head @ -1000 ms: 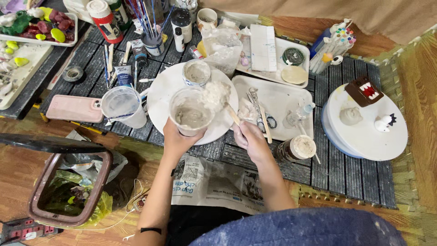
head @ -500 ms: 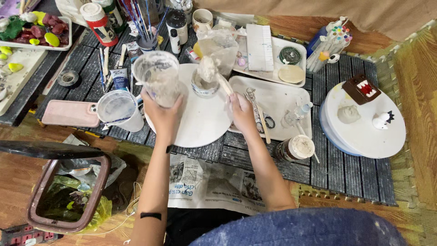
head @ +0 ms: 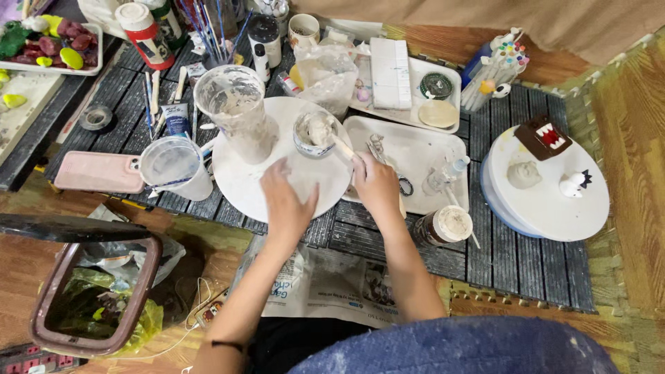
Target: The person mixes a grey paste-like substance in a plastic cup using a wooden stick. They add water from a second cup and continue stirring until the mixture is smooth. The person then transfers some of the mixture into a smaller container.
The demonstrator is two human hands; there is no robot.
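Only the head view to go on, so here's what I'm seeing from my end. Right hand (head: 377,185) is pinched around a wooden stick (head: 344,149), with the stick's far tip sitting in the small bowl (head: 313,133) of pale paste. That bowl stands on the round white board (head: 277,183), up toward its 1 o'clock edge. The stick's long axis runs from the hand up to about 10 o'clock, working end pointing into the bowl, and the handle end is hidden in the fist.

Left hand (head: 285,197) is loose, fingers a little spread, palm down over the lower part of the board, holding nothing. Can't tell if it actually touches. The big clear cup (head: 235,114) smeared with paste stands at the board's 11 o'clock edge, apart from both hands.

My take on doing this well: keep the stick low and angled, scrape along the bowl wall, and steady the bowl, since it looks light enough to skate.
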